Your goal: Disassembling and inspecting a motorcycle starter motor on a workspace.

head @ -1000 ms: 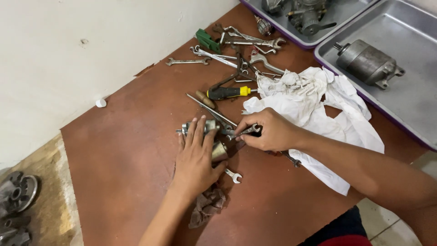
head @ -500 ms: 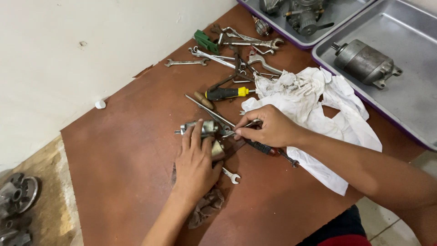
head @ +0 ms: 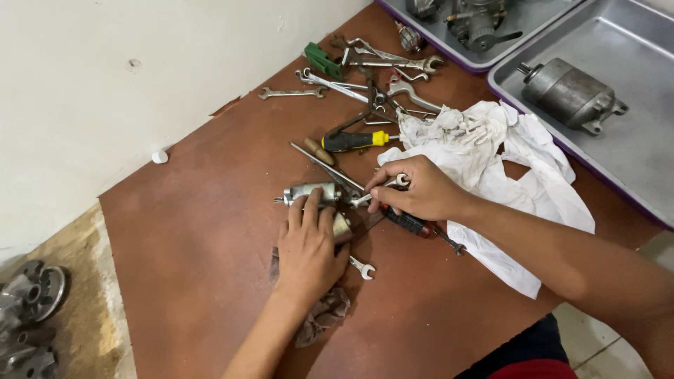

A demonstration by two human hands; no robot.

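Note:
My left hand (head: 307, 245) lies flat on a small silver metal cylinder part (head: 309, 193) on the brown table (head: 182, 231), pressing it down. My right hand (head: 418, 189) is closed around a small wrench (head: 382, 188) whose end meets the right end of the part. A red-and-black handled screwdriver (head: 414, 224) lies just under my right hand. A small open-end wrench (head: 362, 267) lies beside my left wrist. A dark rag (head: 323, 314) sticks out from under my left forearm.
A white cloth (head: 505, 175) lies right of my hands. A yellow-and-black screwdriver (head: 354, 141) and several wrenches (head: 365, 74) lie behind. Two grey trays (head: 632, 161) at the back right hold a starter motor (head: 569, 92) and engine parts. Metal parts (head: 28, 309) lie on the floor, left.
My right hand has shifted the wrench slightly at the part's end, and the red-and-black screwdriver beneath it has come into view. My left hand stays pressed on the part.

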